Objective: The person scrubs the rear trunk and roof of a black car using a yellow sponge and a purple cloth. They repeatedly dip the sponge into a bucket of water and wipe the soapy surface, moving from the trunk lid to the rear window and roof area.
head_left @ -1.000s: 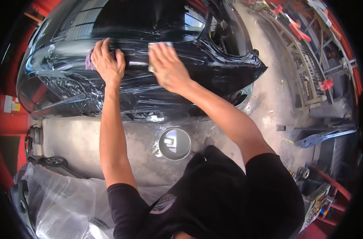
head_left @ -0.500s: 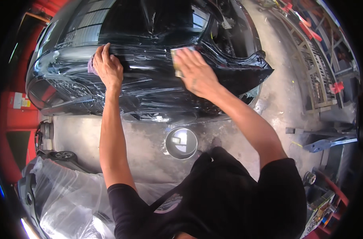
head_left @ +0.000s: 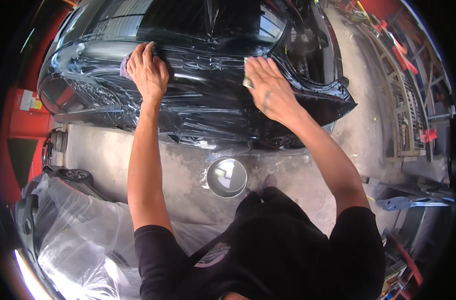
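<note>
A glossy black car body lies in front of me, its side streaked with whitish wet film. At the left, my left hand rests on the panel with bent fingers around a crumpled purple cloth; most of the cloth is hidden under the hand. Further right, my right hand presses flat on the panel over a thin yellowish pad. Only the pad's left edge shows past the fingers, so its exact kind cannot be made out.
A round bucket of liquid stands on the concrete floor between me and the car. Clear plastic sheeting covers parts at the lower left. Metal racks line the right side, and a red cabinet is at the left.
My right hand has slid slightly right along the panel with the pad. My left hand keeps nearly the same place on the car. The whole view has shifted a little.
</note>
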Tool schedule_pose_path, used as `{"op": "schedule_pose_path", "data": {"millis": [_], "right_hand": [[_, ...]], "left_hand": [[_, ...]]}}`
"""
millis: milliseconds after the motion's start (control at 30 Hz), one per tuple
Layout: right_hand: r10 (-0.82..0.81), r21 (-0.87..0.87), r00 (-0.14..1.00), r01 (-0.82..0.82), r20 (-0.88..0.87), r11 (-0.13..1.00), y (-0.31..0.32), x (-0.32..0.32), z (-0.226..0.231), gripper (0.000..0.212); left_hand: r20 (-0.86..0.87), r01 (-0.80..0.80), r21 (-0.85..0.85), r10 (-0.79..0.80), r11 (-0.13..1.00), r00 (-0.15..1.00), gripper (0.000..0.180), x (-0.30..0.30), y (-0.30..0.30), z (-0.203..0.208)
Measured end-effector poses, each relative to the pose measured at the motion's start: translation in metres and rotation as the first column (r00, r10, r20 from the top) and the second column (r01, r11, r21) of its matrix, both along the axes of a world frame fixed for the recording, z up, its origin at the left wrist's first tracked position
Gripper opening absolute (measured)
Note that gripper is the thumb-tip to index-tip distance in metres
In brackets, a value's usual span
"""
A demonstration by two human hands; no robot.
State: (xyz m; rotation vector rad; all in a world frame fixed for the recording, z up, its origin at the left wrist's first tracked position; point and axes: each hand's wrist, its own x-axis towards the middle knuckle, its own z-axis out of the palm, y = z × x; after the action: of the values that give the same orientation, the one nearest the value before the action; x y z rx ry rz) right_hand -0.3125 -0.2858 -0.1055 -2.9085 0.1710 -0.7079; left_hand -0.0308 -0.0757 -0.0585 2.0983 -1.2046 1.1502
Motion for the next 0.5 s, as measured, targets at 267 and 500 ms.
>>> {"op": "schedule_pose_path", "data": {"millis": [267,500], "right_hand": [[-0.023,-0.018,0.997,0.024,0.073,1.0,0.032,-0.025,-0.031,0.062],[-0.244,0.162,0.929,0.206,0.278,0.965,0.08,0.036,-0.035,0.062]], "left_hand": [[0.055,0.0,0.058,-0.003,0.998,0.998,0.048,0.004,0.012,-0.002],[0.078,-0.054,0.079,0.047,0.995,0.996,0.045,0.004,0.003,-0.007]]}}
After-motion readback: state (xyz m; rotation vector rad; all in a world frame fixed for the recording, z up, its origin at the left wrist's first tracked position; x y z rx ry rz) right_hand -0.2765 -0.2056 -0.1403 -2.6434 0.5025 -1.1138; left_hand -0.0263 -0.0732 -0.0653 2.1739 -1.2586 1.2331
